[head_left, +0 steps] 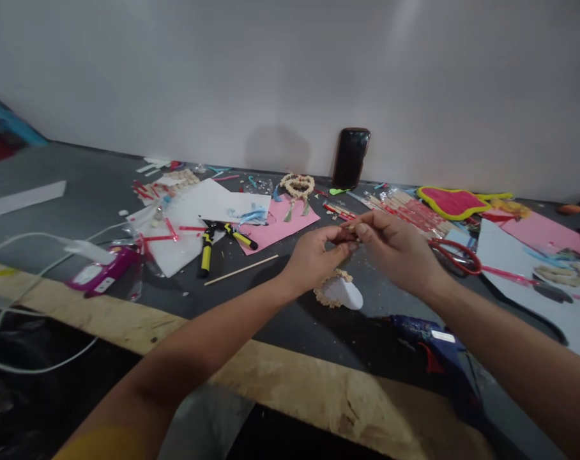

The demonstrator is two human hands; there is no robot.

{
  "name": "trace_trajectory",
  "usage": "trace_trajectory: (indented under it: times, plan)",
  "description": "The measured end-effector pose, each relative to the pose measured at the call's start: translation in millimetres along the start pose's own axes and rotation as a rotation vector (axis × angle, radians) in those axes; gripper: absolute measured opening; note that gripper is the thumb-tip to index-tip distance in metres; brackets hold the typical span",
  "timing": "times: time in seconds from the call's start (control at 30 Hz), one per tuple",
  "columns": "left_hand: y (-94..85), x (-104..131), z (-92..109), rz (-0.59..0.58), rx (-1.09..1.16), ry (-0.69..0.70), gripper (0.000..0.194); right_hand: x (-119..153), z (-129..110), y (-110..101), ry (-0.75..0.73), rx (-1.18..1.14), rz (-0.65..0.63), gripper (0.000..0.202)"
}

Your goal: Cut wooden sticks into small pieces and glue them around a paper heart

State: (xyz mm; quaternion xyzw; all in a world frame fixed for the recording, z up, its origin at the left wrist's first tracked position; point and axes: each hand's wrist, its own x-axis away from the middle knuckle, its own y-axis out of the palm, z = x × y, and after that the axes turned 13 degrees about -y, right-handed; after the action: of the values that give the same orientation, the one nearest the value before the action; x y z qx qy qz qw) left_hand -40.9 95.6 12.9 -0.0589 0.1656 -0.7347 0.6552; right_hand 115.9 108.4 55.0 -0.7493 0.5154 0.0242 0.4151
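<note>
My left hand (313, 255) and my right hand (398, 246) meet above the dark tabletop, fingertips pinched together. Between them is something small and brownish, mostly hidden by the fingers. Just below lies a white cutout (350, 294) with a bumpy tan border (326, 299) along one side, partly behind my left hand. A blue glue gun (417, 329) with a red trigger rests under my right forearm. Left of my left hand is a thin wooden stick (242, 270). Red-handled scissors (457, 257) sit beside my right wrist.
Yellow-and-black pliers (206, 252) lie near white paper (204, 211) and pink paper (290, 220). A beaded ring with tassels (297, 185) is behind them. A phone (351, 158) leans on the wall. At left, a white cable (31, 237) runs by a purple power strip (103, 271).
</note>
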Motion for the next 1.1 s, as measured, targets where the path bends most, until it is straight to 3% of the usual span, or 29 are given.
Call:
trace_trajectory:
  times: [0.07, 0.17, 0.23, 0.3, 0.5, 0.6, 0.73, 0.93, 1.1]
  plan:
    - [-4.2, -3.7, -3.3, 0.039, -0.092, 0.020, 0.010, -8.1, 11.2, -5.8, 0.002, 0.045, -0.046, 0.018]
    - [-8.2, -7.6, -12.1, 0.083, -0.183, 0.008, 0.021, -15.8, 27.7, -11.1, -0.001, 0.099, -0.279, 0.019]
    - [-8.1, -9.0, -19.7, 0.044, -0.220, -0.016, 0.030, -17.0, 36.0, -9.9, -0.002, 0.125, -0.436, 0.020]
    - [-7.1, -9.7, -26.8, -0.009, -0.244, -0.043, 0.028, -16.2, 41.9, -5.5, 0.000, 0.110, -0.523, 0.021]
    - [-6.8, -12.7, -36.7, -0.202, -0.021, -0.182, 0.021, -15.2, 53.0, 7.0, 0.081, -0.056, -0.517, 0.015]
    - [-6.1, -13.8, -37.3, -0.204, 0.168, -0.310, 0.018, -16.2, 56.8, 7.5, 0.143, -0.202, -0.527, 0.013]
    - [-4.9, -12.8, -37.9, -0.172, 0.214, -0.422, 0.018, -16.4, 61.8, 5.4, 0.231, -0.362, -0.535, 0.011]
    - [-6.9, -8.9, -38.9, -0.119, 0.002, -0.275, 0.022, -15.7, 65.2, 7.5, 0.287, -0.408, -0.559, 0.011]
    - [-10.0, -6.7, -38.1, -0.006, -0.137, -0.131, 0.016, -20.0, 61.2, 7.4, 0.361, -0.477, -0.565, 0.017]
